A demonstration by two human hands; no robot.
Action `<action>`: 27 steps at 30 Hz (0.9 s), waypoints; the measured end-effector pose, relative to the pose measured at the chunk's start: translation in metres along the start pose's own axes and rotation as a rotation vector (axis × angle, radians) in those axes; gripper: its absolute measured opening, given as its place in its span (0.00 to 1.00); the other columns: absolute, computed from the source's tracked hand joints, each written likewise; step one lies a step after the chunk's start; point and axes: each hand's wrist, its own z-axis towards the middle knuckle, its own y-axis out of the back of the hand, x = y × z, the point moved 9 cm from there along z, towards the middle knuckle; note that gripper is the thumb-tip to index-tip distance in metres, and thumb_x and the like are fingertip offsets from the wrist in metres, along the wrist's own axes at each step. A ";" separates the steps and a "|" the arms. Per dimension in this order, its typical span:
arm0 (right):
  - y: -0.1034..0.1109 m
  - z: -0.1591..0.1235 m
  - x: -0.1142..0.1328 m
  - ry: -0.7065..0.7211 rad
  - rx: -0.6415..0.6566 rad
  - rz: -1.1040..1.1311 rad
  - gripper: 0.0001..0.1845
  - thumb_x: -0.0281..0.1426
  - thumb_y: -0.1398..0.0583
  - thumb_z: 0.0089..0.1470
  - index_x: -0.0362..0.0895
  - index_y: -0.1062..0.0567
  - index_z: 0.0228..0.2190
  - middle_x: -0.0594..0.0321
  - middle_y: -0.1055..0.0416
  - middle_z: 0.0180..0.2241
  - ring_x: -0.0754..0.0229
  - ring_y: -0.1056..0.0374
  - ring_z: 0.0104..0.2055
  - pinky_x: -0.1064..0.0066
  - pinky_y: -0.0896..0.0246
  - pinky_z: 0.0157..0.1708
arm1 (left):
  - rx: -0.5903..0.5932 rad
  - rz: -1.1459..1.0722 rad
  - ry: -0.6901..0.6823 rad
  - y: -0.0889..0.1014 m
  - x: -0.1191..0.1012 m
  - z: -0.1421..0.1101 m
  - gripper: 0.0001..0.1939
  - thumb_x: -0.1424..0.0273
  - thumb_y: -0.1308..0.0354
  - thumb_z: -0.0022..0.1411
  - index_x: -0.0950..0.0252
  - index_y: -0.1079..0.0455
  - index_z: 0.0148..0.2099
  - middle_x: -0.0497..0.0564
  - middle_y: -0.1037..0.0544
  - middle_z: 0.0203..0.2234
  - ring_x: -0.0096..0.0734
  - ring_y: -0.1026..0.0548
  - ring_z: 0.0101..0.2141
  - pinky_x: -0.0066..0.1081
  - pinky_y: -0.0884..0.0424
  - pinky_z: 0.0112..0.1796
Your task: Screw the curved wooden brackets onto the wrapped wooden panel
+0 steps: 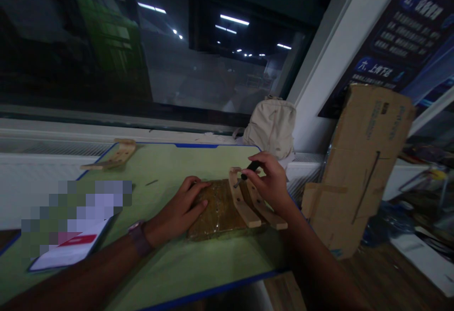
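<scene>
Left hand point(189, 202) lay on the left part of a brown taped block point(209, 214), fingers loosely spread, thumb over the top face, nothing gripped. Right hand point(267, 178) was narrow, thumb and fingers pinched on a black-handled tool point(252, 166), its metal end angled down and left at the near curved wooden piece point(243, 206). Looked like a driver or key type, but dim and blurry there, and contact between its end and the wood could not be told.

Block sat on the green table point(152, 273), toward the blue front edge. Near curved wooden piece and far curved wooden piece point(264, 207) lay across the block's right part, side by side, a narrow gap between, upturned ends toward the window point(198, 79), dark holes visible in both. Spare curved wooden piece point(124, 152) lay at the table's far left corner, well apart from the block. Thin dark rod point(152, 182) lay flat between the spare piece and left hand. Partly pixelated sheet point(76, 247) was at table left. Dark band point(140, 238) on left wrist.

Beyond the table: pale backpack point(271, 124) against the window side; tall cardboard point(365, 169) stood to the right
</scene>
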 end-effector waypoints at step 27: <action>-0.003 -0.002 -0.011 -0.120 0.005 0.204 0.14 0.32 0.36 0.57 0.52 0.26 0.46 0.62 0.27 0.38 0.59 0.28 0.38 0.65 0.29 0.39 | 0.032 0.019 0.010 -0.002 0.001 -0.001 0.19 0.67 0.53 0.70 0.63 0.38 0.61 0.58 0.38 0.54 0.44 0.34 0.55 0.47 0.34 0.58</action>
